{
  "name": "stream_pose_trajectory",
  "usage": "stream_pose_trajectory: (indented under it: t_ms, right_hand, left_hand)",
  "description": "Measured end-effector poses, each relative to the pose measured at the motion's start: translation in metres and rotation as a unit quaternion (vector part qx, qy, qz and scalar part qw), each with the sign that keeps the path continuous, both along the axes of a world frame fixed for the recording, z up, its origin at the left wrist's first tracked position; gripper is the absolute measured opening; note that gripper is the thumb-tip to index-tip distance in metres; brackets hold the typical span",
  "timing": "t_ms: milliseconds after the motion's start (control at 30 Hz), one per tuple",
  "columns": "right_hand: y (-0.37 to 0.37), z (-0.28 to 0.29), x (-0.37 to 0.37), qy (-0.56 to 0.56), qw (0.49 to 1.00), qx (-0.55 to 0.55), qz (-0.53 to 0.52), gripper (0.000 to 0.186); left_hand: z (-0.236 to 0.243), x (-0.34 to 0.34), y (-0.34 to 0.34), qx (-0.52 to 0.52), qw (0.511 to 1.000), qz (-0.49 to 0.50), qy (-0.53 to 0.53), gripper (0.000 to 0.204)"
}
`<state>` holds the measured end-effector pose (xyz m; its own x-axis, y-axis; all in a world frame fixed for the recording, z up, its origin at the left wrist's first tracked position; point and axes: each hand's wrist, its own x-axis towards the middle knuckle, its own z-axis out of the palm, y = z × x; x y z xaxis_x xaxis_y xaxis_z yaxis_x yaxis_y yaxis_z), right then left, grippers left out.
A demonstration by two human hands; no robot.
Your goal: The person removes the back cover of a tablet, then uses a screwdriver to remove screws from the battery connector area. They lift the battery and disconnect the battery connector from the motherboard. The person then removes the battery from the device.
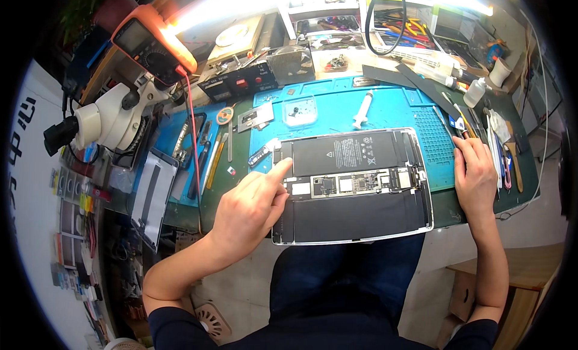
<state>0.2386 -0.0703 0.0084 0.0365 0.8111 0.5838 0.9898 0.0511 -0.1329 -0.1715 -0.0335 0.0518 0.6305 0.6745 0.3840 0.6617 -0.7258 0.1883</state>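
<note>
An opened tablet [355, 216] lies in front of me, its near edge over the bench edge. Two black battery cells flank a strip of circuit board [361, 184] in its middle. My left hand [248, 205] holds the tablet's left edge, index finger on the frame and the other fingers curled. Off to the right, my right hand [475, 172] has its fingers closed at the lower end of a slim pointed tool [444, 122]; its exact kind is unclear. Other slim tools lie beside that hand. A white syringe [363, 109] rests on the blue mat beyond the tablet.
The blue work mat [337, 91] carries a clear tray [300, 111]. At left stand a microscope [108, 121], an orange multimeter [153, 43] with a hanging red lead, and a loose panel [152, 196]. A white bottle [474, 92] and a brush [515, 163] are at right.
</note>
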Motion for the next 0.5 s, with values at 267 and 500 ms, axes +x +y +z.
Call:
stream_pose_trajectory:
  t_ms: [267,500]
  right_hand:
    - [-0.0004,-0.0011,0.0011,-0.002,1.0,0.004,0.001,0.02]
    - [-0.0004,-0.0003,0.0004,-0.002,1.0,0.009,0.005,0.02]
  left_hand:
    - [-0.0081,-0.0007,-0.0064,0.054,0.998,0.01,0.006,0.062]
    - [-0.0047,-0.0071,-0.0016,0.087,0.996,0.007,-0.029,0.065]
